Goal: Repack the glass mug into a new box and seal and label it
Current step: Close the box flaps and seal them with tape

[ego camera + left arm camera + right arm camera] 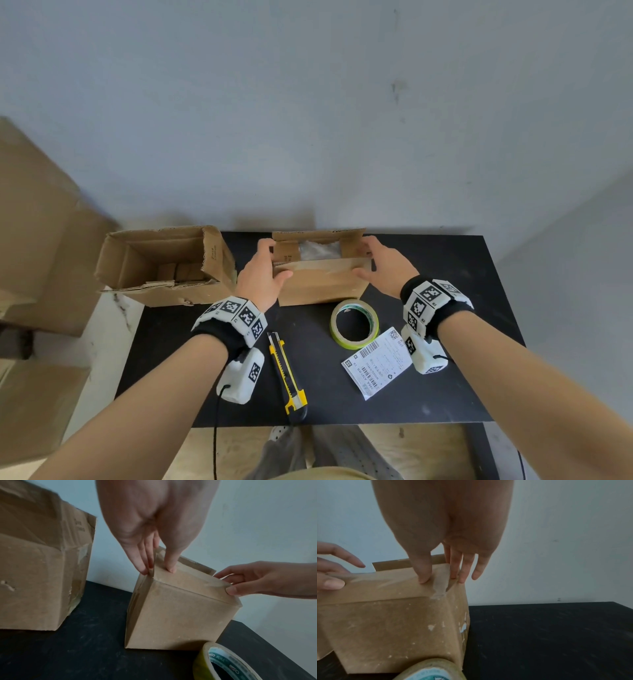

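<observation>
On table [445, 274] | both hands press small box [318, 284] flap down

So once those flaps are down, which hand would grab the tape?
Probably the right hand: the yellow-green tape roll lies just below its wrist, nearer than to the left hand. Both hands currently press the small brown cardboard box.

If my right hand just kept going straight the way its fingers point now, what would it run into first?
Probably nothing new: the right hand is already on the small box, thumb on the near flap, fingers at its right side. Pushing on, it would likely press that box toward the wall, though depth is unclear.
</observation>
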The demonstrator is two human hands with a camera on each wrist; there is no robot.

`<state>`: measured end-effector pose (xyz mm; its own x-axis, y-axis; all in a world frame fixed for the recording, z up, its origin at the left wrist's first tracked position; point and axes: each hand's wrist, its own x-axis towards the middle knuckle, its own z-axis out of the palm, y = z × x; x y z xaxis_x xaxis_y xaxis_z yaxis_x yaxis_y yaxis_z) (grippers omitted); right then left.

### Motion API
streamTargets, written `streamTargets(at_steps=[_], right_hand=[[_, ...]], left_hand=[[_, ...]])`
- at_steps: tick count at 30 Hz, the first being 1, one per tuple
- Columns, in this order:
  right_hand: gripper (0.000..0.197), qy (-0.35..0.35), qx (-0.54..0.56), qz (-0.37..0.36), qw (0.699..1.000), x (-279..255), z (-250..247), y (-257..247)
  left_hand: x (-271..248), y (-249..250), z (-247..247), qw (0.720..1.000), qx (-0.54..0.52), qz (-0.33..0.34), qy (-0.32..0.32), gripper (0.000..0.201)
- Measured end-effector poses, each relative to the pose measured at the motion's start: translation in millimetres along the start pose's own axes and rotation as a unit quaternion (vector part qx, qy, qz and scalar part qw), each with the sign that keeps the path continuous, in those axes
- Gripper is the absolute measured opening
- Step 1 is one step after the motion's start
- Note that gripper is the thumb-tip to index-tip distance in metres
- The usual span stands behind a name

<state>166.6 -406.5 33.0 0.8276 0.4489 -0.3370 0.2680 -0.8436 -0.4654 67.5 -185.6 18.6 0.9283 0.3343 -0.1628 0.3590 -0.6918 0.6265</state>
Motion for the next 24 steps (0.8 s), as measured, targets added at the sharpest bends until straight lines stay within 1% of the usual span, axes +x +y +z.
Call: streamTargets(at_steps=[2,4,6,8,9,11,13,15,17,19,21,22,24], right_hand=[[0.072,0.016,0.013,0.008,1.0,3.3,1.5,-0.8],[0.08,0.027,0.035,0.015,0.999,6.8,2.3,-3.2],[0.092,0.03,0.051,0.017,0.998,9.6,2.6,-4.7],[0.098,0.032,0.062,0.017,0.997,12.7,3.4,-4.0],[0.095,0.032,0.063,0.018,0.997,13.9,4.1,-2.9],[0.081,0.039,0.054,0.013,0.998,14.0,5.3,-0.3],[0.07,0.051,0.041,0.004,0.998,12.2,6.4,3.0],[0.064,0.054,0.027,0.001,0.998,9.4,7.8,6.7],[0.061,0.051,0.022,0.005,0.998,7.5,8.9,10.2],[0.06,0.05,0.021,0.0,0.999,6.8,9.5,12.1],[0.058,0.043,0.023,-0.015,0.999,6.6,9.3,12.3],[0.057,0.038,0.021,-0.021,0.999,7.0,9.3,12.1],[0.055,0.031,0.016,-0.029,0.999,7.0,8.1,11.1]], left_hand=[[5.3,-0.8,-0.2,0.999,-0.026,-0.026,0.013,0.08],[11.1,-0.7,-2.0,0.999,-0.024,-0.032,0.007,0.097],[17.1,0.3,-4.0,1.0,0.003,-0.021,-0.02,0.102],[22.7,-0.4,-6.4,0.998,0.035,-0.008,-0.047,0.095],[24.2,-1.0,-7.4,0.997,0.048,-0.002,-0.055,0.088],[24.9,-2.7,-9.0,0.995,0.073,0.013,-0.064,0.073],[23.5,-4.4,-9.9,0.993,0.092,0.02,-0.068,0.061],[23.1,-6.4,-10.3,0.991,0.107,0.03,-0.07,0.057],[23.8,-8.2,-10.7,0.988,0.118,0.061,-0.077,0.054],[26.2,-9.3,-10.3,0.985,0.107,0.094,-0.102,0.053],[27.7,-8.5,-9.9,0.981,0.084,0.106,-0.136,0.052],[28.8,-7.8,-9.9,0.979,0.086,0.111,-0.151,0.051],[29.9,-3.3,-11.0,0.969,0.127,0.125,-0.17,0.049]])
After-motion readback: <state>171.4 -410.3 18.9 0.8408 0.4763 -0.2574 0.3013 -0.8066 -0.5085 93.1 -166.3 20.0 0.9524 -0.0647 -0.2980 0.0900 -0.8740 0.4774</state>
